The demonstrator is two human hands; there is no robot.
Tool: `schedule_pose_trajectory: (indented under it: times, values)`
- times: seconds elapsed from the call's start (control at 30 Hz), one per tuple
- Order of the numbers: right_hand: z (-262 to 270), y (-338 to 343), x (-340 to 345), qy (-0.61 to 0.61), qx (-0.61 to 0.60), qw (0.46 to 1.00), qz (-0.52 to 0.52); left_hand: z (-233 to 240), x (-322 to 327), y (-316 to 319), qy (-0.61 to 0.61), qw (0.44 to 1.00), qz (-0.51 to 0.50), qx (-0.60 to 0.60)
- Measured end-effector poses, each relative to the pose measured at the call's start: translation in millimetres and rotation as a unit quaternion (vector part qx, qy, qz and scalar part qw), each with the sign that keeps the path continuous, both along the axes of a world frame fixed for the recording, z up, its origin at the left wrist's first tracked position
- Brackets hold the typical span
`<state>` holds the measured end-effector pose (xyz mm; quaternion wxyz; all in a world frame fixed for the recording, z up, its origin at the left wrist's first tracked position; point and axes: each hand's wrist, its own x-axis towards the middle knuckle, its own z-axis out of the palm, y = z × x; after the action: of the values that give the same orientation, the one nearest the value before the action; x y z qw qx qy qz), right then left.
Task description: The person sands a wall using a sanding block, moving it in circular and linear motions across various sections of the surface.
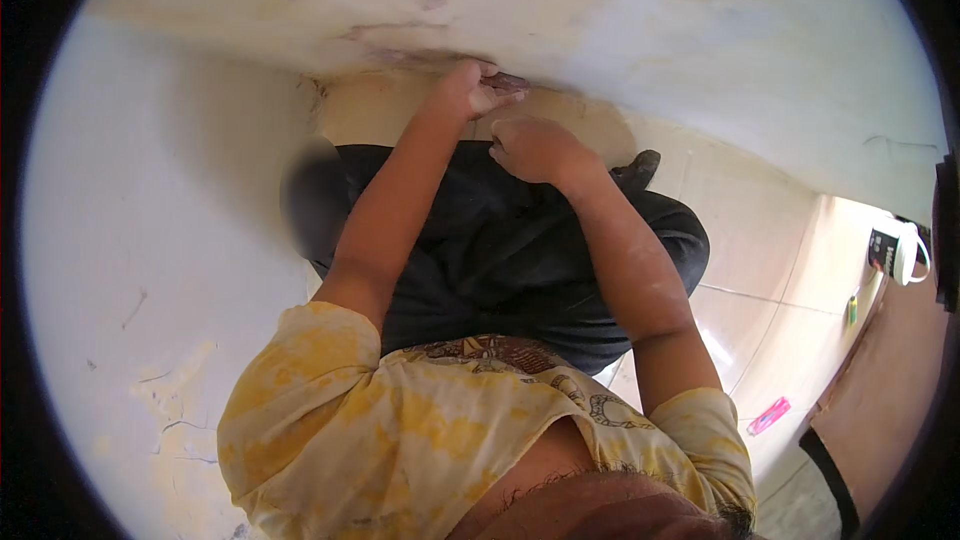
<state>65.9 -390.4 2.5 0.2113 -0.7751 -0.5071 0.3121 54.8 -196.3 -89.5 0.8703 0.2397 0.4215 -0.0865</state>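
Note:
My left hand (474,90) is at the foot of the plastered wall (540,22), its thumb and fingers around a small dark reddish-brown piece (505,81) whose material I cannot tell. The piece lies against the wall's lower edge, by dark stains and a crack. Close beside it, nearer my body, my right hand (536,148) is curled with its back up above my black trousers (480,240). Its fingertips are turned under, so whether it holds something is hidden. Pale dust marks the right hand and forearm.
A second wall (135,187) with cracks and flaked patches rises close on the left. Tiled floor (750,315) extends to the right. On it are a pink packet (769,416), a small green-and-yellow item (852,310) and a black-and-white container with a handle (892,249), beside a brown board (877,405).

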Motion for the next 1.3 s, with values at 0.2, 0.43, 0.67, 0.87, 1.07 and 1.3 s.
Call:
schedule_pose_trajectory:
  times: [0.2,0.43,0.67,0.87,1.07,1.3]
  values:
    - [-6.1,3.5,8.8,0.0,-0.009,1.0,0.001,21.7,-0.9,-11.9,-0.062,0.975,-0.048,0.206]
    - [10.6,0.6,6.1,0.002,-0.027,1.0,0.005,67.8,-22.5,10.7,-0.044,0.993,0.099,0.046]
    - [6.3,-0.9,3.3,0.007,-0.007,1.0,-0.001,7.6,-23.3,7.9,-0.064,0.986,0.152,0.015]
    - [3.8,1.1,-4.5,-0.01,-0.012,1.0,0.013,-22.8,-41.8,27.8,-0.191,0.911,-0.077,0.356]
    - [-2.2,-1.1,1.0,-0.003,-0.033,0.999,0.016,58.3,-15.4,-11.1,-0.054,0.977,0.206,0.003]
    - [17.1,-1.6,9.1,0.004,-0.053,0.998,0.017,-9.6,3.5,-7.3,-0.011,0.978,0.207,0.034]
